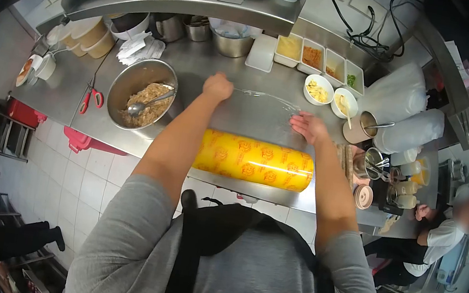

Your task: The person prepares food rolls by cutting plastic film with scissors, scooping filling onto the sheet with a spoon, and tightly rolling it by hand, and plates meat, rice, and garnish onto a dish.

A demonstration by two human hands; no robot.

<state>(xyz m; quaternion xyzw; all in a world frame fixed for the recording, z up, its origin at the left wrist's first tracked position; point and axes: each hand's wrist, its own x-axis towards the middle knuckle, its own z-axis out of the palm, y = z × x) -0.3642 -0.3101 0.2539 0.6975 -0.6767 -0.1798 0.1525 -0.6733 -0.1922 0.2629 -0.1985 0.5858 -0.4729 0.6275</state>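
Note:
A large yellow roll with red prints [253, 160] lies across the front of the steel counter. Clear plastic film [260, 111] stretches beyond it, its far edge a shiny crumpled line between my hands. My left hand [217, 87] is closed in a fist on the film's far left corner. At the film's right side, my right hand [305, 125] lies with its fingers stretched out, palm partly showing. To the left, a steel bowl [112, 95] holds a pale chunky mixture, and a large metal spoon [151, 103] rests in it.
Red scissors [92, 99] lie left of the bowl. Behind are white trays of ingredients [286, 60] and two small white bowls [317, 101]. Cups and utensils [370, 163] crowd the right. A shelf [187, 7] overhangs the back. Another person [441, 242] is at far right.

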